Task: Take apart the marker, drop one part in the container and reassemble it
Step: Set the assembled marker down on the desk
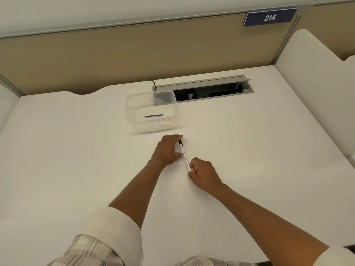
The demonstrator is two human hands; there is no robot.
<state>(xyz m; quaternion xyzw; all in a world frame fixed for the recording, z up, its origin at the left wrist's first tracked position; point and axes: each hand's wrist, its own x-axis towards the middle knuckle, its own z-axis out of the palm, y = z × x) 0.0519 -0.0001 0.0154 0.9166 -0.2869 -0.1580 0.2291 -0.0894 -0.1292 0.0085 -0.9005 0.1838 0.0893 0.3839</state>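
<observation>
A slim white marker (184, 155) with a black cap at its far end lies slanted on the white desk (259, 150), between my two hands. My left hand (168, 150) pinches it near the black cap end with fingers and thumb. My right hand (203, 174) is closed around its near end. A clear plastic container (151, 110) stands just beyond my hands, and a thin blue strip shows at its bottom.
An open grey cable tray (209, 89) is sunk into the desk behind the container, with a black cable at its left end. Beige partition walls close the back and sides. A blue sign reading 214 (269, 17) hangs at the upper right.
</observation>
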